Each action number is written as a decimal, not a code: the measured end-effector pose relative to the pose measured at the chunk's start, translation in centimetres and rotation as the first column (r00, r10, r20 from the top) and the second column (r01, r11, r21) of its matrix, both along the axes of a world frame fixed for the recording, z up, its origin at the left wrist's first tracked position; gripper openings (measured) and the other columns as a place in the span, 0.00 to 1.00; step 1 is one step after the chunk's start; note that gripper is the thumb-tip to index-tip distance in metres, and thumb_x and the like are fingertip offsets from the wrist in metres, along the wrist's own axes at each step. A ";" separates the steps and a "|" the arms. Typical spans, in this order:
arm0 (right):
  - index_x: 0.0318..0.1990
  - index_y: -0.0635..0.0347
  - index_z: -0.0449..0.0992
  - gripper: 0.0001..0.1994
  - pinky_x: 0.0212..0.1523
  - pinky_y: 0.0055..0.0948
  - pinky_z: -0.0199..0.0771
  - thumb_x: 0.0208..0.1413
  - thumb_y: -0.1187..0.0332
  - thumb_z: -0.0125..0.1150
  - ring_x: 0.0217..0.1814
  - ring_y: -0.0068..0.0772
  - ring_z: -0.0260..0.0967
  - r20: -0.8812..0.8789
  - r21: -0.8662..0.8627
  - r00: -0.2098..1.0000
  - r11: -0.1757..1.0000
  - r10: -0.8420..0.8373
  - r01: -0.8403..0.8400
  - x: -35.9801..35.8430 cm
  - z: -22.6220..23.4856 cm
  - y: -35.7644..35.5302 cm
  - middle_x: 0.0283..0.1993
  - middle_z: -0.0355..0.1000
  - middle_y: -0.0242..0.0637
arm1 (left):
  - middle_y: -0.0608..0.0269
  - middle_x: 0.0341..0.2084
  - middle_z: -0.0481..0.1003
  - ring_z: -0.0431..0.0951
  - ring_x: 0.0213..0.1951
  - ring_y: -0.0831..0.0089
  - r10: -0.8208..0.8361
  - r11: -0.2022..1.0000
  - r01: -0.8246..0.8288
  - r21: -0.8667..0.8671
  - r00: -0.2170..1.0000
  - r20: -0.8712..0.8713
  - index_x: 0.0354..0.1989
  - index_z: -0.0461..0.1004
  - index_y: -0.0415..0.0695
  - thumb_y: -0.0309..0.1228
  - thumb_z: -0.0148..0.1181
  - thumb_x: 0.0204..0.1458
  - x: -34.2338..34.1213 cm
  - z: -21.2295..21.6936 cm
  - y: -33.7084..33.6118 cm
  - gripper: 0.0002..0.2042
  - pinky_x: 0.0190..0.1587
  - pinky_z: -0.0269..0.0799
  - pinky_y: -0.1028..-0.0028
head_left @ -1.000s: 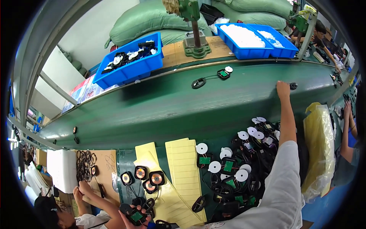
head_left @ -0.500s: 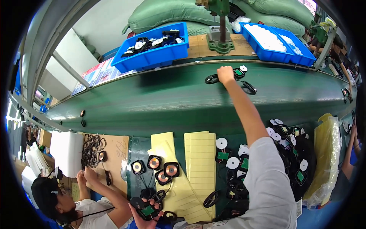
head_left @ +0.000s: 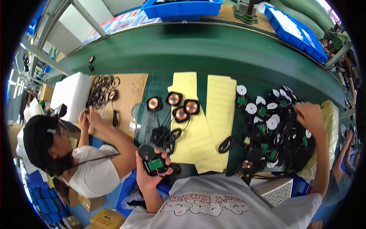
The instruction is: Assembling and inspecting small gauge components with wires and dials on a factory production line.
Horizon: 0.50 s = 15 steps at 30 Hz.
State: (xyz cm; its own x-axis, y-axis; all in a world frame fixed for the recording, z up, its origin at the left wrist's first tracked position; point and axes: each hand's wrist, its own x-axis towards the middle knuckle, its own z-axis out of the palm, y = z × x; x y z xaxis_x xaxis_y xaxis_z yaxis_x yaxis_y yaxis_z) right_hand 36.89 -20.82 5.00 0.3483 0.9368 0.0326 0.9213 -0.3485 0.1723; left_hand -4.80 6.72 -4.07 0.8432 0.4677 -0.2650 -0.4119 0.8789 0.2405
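In my left hand I hold an open black casing with a green circuit board and a dark round disc at its upper side; my fingers wrap its edges. My right hand is at the right edge of a heap of similar casings with green boards, white discs and coiled black cables. Its fingers are curled down into the heap, and what they grip is hidden. Several black casings with copper coils lie between my hands, some on yellow paper sheets. A coiled black cable lies beside them.
A green conveyor belt runs across beyond the worktable. Blue bins stand past it, beside a green press base. At left a co-worker handles cables on brown board. Yellow plastic wrapping lies at the heap's right.
My right hand has come back from the belt to the heap at right; the casings and cables it held there no longer show on the belt. The view has tilted downward. My left hand keeps its casing.
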 end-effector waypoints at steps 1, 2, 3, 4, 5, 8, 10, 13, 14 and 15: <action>0.38 0.52 0.69 0.13 0.29 0.29 0.62 0.40 0.70 0.57 0.25 0.35 0.62 -0.090 -0.039 0.993 0.997 -0.073 0.070 -1.8 0.2 -0.4 0.24 0.64 0.33 | 0.54 0.37 0.63 0.64 0.37 0.61 0.012 1.000 -0.012 0.015 1.000 -0.018 0.45 0.65 0.43 0.55 0.36 0.57 -0.5 -0.1 -0.4 0.26 0.29 0.66 0.66; 0.40 0.52 0.69 0.15 0.30 0.29 0.62 0.40 0.71 0.57 0.26 0.36 0.62 -0.172 -0.085 0.973 0.987 -0.152 0.139 -3.8 0.7 -0.8 0.25 0.64 0.33 | 0.54 0.37 0.63 0.64 0.36 0.62 0.020 0.999 -0.019 0.031 0.999 -0.034 0.45 0.65 0.43 0.54 0.36 0.57 -1.1 -0.2 -0.8 0.25 0.28 0.66 0.66; 0.41 0.52 0.70 0.17 0.31 0.30 0.63 0.39 0.72 0.57 0.27 0.36 0.63 -0.249 -0.138 0.940 0.970 -0.232 0.202 -5.5 1.0 -1.1 0.26 0.64 0.33 | 0.54 0.38 0.63 0.64 0.36 0.62 0.030 0.999 -0.028 0.046 0.998 -0.051 0.45 0.65 0.44 0.54 0.36 0.57 -1.8 -0.2 -1.2 0.25 0.28 0.66 0.66; 0.43 0.51 0.70 0.19 0.31 0.30 0.63 0.39 0.73 0.57 0.28 0.36 0.63 -0.320 -0.197 0.895 0.946 -0.311 0.258 -6.5 1.0 -1.3 0.27 0.63 0.33 | 0.54 0.38 0.63 0.64 0.36 0.63 0.041 0.997 -0.037 0.063 0.997 -0.070 0.45 0.65 0.44 0.54 0.36 0.57 -2.5 -0.4 -1.7 0.25 0.27 0.66 0.66; 0.43 0.51 0.70 0.19 0.31 0.30 0.63 0.39 0.73 0.57 0.28 0.36 0.63 -0.318 -0.201 0.895 0.945 -0.312 0.258 -7.0 1.0 -1.5 0.27 0.63 0.33 | 0.54 0.38 0.63 0.64 0.36 0.63 0.041 0.998 -0.037 0.059 0.997 -0.069 0.45 0.65 0.44 0.54 0.36 0.57 -2.9 -0.8 -1.8 0.25 0.27 0.66 0.66; 0.47 0.51 0.70 0.22 0.34 0.31 0.64 0.38 0.74 0.57 0.32 0.37 0.64 -0.316 -0.088 0.902 0.955 -0.295 0.282 -6.8 -0.1 -1.6 0.30 0.62 0.35 | 0.51 0.45 0.63 0.66 0.44 0.57 -0.032 0.999 0.032 0.032 0.999 0.006 0.47 0.64 0.40 0.54 0.35 0.58 -4.0 -2.6 -2.1 0.27 0.32 0.70 0.61; 0.47 0.53 0.70 0.23 0.35 0.32 0.65 0.38 0.75 0.58 0.34 0.38 0.64 -0.223 -0.032 0.926 0.952 -0.304 0.305 -7.7 -0.5 -1.8 0.31 0.63 0.36 | 0.50 0.47 0.62 0.66 0.46 0.55 -0.049 0.998 0.048 0.028 0.998 0.038 0.48 0.64 0.39 0.54 0.34 0.58 -4.1 -2.8 -2.5 0.28 0.34 0.72 0.59; 0.44 0.56 0.72 0.18 0.36 0.33 0.66 0.40 0.74 0.56 0.35 0.37 0.66 -0.159 0.185 0.979 0.971 -0.126 0.154 -11.6 -1.7 4.0 0.34 0.66 0.36 | 0.51 0.53 0.59 0.64 0.52 0.51 -0.104 0.990 0.104 0.093 0.995 -0.008 0.49 0.63 0.37 0.53 0.33 0.58 -3.0 -3.0 -3.7 0.29 0.36 0.73 0.54; 0.41 0.57 0.73 0.16 0.35 0.32 0.66 0.41 0.73 0.55 0.35 0.37 0.66 -0.261 0.247 0.964 0.962 -0.048 0.115 -14.7 -2.1 7.6 0.34 0.67 0.36 | 0.52 0.55 0.58 0.63 0.53 0.49 -0.132 0.985 0.134 0.105 0.991 -0.020 0.50 0.63 0.36 0.53 0.33 0.58 -2.6 -3.0 -3.7 0.29 0.37 0.73 0.52; 0.41 0.56 0.74 0.12 0.38 0.31 0.66 0.49 0.67 0.50 0.38 0.38 0.65 -0.138 0.025 0.990 1.000 0.004 -0.001 -17.1 -4.6 10.8 0.37 0.69 0.35 | 0.54 0.57 0.57 0.62 0.55 0.49 -0.159 0.982 0.159 0.102 0.987 -0.008 0.51 0.63 0.36 0.53 0.33 0.58 -2.1 -3.5 -3.7 0.29 0.39 0.72 0.50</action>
State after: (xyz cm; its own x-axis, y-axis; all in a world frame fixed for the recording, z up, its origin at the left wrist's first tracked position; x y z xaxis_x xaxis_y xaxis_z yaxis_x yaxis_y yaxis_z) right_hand 19.83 -9.98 0.36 0.3486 0.9373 0.0075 0.9366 -0.3486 0.0346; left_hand -6.88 3.05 -7.58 0.9089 0.3526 -0.2226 -0.2693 0.9039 0.3324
